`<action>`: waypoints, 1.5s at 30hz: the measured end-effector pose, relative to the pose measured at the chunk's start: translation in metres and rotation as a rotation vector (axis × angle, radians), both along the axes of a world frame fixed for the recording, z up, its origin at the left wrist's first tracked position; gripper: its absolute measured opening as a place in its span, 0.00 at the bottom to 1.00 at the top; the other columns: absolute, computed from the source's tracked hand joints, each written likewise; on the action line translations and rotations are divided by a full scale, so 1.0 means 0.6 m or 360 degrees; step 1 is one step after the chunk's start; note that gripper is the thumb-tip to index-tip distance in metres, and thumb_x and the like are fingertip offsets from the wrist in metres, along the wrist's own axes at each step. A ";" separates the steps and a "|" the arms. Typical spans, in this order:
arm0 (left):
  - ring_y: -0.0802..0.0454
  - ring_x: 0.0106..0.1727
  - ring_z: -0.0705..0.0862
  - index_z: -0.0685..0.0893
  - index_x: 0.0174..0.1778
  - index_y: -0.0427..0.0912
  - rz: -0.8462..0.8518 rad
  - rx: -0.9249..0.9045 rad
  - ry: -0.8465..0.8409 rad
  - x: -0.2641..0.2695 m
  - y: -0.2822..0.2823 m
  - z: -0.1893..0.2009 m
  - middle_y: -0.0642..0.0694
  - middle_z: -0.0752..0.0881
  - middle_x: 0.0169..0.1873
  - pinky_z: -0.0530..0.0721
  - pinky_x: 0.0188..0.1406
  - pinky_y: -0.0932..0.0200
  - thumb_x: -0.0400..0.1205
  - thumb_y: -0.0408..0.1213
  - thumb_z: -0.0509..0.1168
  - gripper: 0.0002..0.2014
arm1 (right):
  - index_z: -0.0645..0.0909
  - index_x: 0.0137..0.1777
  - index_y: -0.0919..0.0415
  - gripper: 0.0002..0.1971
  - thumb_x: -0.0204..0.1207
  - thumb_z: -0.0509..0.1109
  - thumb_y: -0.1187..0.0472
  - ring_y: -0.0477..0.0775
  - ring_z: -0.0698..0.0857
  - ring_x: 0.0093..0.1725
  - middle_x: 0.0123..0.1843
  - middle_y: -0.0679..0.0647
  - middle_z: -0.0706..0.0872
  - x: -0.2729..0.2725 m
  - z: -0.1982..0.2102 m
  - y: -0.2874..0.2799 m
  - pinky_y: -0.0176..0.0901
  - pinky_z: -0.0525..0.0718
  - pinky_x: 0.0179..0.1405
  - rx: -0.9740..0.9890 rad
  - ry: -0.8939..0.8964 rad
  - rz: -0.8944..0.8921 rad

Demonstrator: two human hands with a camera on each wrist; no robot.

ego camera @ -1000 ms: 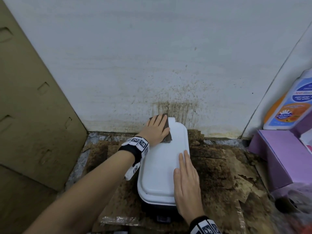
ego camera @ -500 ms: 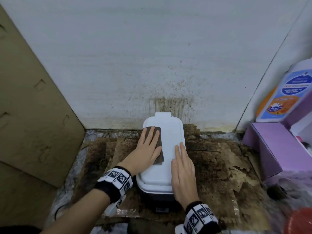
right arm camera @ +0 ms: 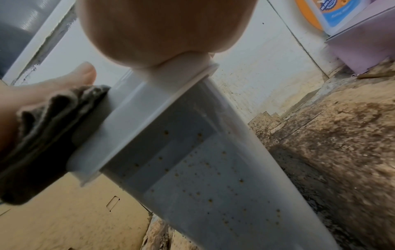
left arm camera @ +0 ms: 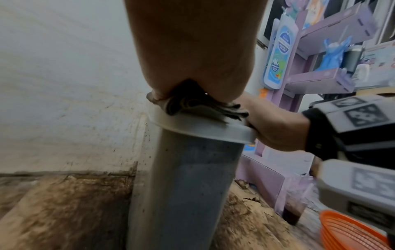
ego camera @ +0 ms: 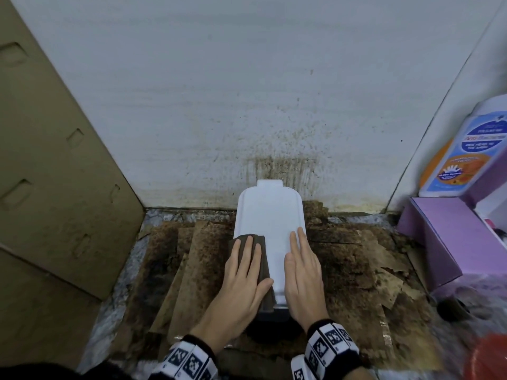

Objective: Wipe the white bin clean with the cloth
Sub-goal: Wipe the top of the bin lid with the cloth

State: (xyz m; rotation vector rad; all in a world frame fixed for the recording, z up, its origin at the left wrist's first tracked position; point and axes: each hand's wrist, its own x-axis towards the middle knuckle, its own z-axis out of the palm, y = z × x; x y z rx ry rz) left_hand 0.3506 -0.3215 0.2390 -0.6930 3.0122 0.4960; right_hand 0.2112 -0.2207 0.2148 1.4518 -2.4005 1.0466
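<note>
Midway, our flat left hand (ego camera: 245,272) pressed the cloth (ego camera: 261,259) on the bin (ego camera: 270,215) lid; right hand (ego camera: 303,272) steadied, fingers straight. Speckled sides likely wanted wiping next.

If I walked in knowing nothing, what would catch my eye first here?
Probably the white bin standing against the wall, with both hands flat on its lid: the left hand presses a dark folded cloth along the lid's left edge, and the right hand steadies the right side. Next, the brown spatter on the wall just behind it, and the stained cardboard underneath.
</note>
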 end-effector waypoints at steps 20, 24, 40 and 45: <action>0.58 0.86 0.24 0.37 0.90 0.56 -0.0261 0.0438 0.0207 0.035 -0.048 0.020 0.64 0.28 0.87 0.37 0.90 0.46 0.90 0.53 0.60 0.41 | 0.49 0.89 0.49 0.31 0.88 0.35 0.42 0.35 0.45 0.88 0.90 0.38 0.44 -0.004 0.011 0.000 0.30 0.39 0.83 0.0058 -0.0634 0.0037; 0.59 0.87 0.25 0.39 0.90 0.55 -0.0361 0.0270 0.0142 0.032 -0.068 0.027 0.62 0.31 0.88 0.35 0.89 0.53 0.90 0.59 0.58 0.41 | 0.45 0.89 0.45 0.34 0.85 0.31 0.37 0.29 0.40 0.86 0.89 0.35 0.41 -0.011 0.017 0.008 0.35 0.39 0.85 0.0087 -0.0779 0.0132; 0.56 0.87 0.24 0.35 0.91 0.48 -0.0617 -0.0172 -0.0012 -0.053 -0.020 0.031 0.48 0.29 0.89 0.28 0.87 0.53 0.91 0.62 0.50 0.41 | 0.58 0.86 0.37 0.46 0.71 0.41 0.16 0.22 0.55 0.82 0.86 0.27 0.56 -0.030 0.050 0.023 0.38 0.52 0.86 -0.0175 -0.1714 0.0284; 0.52 0.89 0.29 0.39 0.91 0.45 -0.0574 -0.0260 0.0010 -0.068 -0.004 0.025 0.45 0.34 0.90 0.31 0.88 0.51 0.90 0.62 0.51 0.42 | 0.56 0.87 0.37 0.42 0.75 0.44 0.19 0.27 0.57 0.84 0.86 0.28 0.58 -0.030 0.043 0.023 0.48 0.54 0.89 -0.0239 -0.1736 0.0264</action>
